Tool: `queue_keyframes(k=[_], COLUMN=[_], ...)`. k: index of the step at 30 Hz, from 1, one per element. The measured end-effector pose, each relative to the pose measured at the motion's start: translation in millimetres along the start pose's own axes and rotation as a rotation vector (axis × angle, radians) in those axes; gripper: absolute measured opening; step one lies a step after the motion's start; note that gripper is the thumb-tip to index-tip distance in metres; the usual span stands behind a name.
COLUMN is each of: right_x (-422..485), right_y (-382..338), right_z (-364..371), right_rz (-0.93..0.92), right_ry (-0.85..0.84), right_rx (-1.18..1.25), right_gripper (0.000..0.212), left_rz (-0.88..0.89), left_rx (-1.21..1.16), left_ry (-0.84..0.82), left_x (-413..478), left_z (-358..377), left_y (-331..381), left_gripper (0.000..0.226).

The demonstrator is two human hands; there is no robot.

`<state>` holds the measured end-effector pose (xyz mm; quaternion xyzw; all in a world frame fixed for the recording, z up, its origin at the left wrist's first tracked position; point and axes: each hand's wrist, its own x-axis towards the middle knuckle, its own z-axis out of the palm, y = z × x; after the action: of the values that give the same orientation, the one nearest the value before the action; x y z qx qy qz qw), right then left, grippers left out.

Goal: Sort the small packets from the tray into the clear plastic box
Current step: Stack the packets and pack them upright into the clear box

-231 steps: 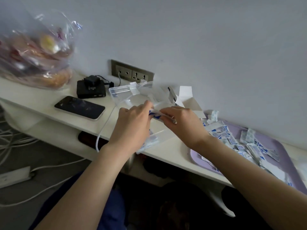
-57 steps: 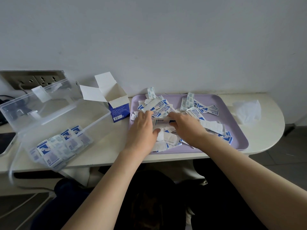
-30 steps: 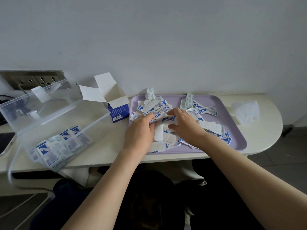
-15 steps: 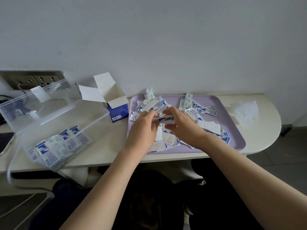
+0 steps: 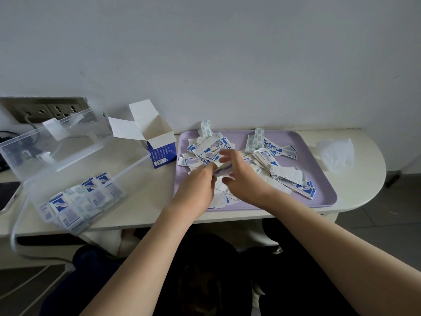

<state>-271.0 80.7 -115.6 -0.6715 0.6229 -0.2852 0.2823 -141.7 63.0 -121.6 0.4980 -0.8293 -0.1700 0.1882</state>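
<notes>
A lilac tray (image 5: 320, 190) on the right of the table holds a loose heap of white and blue packets (image 5: 282, 172). My left hand (image 5: 197, 187) and my right hand (image 5: 242, 179) meet over the tray's left half. Together they pinch one small packet (image 5: 224, 168) between their fingertips; my right fingers are blurred. The clear plastic box (image 5: 134, 164) lies open at the left, its lid tipped back towards the wall. Several packets (image 5: 77, 201) lie in a row at its near end.
An open blue and white carton (image 5: 159, 145) stands between box and tray. A crumpled tissue (image 5: 335, 153) lies on the table's right end. A wall socket (image 5: 45, 109) sits behind the box, and a phone (image 5: 6, 196) is at the left edge. The table's front edge runs just below the tray.
Both hands have stayed over the tray's left half. The long packet they held stretched out between them now looks bunched short, and my right fingers are moving.
</notes>
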Motion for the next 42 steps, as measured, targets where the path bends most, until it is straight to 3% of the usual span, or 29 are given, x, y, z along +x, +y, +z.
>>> queue_keyframes(k=[3,9,15,22,27,31,35,39,42], right_x=[-4,-9,-16,-8,1,3,3,2,-3], right_y=[-2,-1,5,12,14,11,5,2,4], right_z=[8,12,24,29,32,31,29,16,6], right_rz=[-0.052,-0.197,-0.166,-0.135,-0.081,-0.072,-0.032,-0.031,-0.089], right_ry=[-0.014,0.08,-0.188,-0.226,-0.026,0.028,0.084,0.068,-0.066], right_rx=[-0.068,-0.59,-0.828,-0.576,-0.293,-0.239,-0.026,-0.031,-0.241], right_gripper=[0.049,0.059,0.054,0.044,0.019,0.019,0.027,0.032,0.037], left_rz=[-0.022,-0.016,-0.048,-0.129,-0.153,-0.212,-0.127,-0.081,-0.06], left_rx=[0.08,0.292,0.478,0.393,0.404,0.284,0.176,0.125,0.191], left_ry=[-0.17,-0.137,-0.301,-0.319,-0.243,-0.279,-0.216,-0.213,-0.213], left_x=[-4,-7,-11,-15,-12,-14,-17,-20,-24], left_z=[1,1,10,15,1,-6,-13,-19,-22], left_y=[1,-3,-9,-11,-10,-5,0,-3,-2], left_gripper=[0.023,0.028,0.028,0.032,0.03,0.027,0.018,0.022,0.029])
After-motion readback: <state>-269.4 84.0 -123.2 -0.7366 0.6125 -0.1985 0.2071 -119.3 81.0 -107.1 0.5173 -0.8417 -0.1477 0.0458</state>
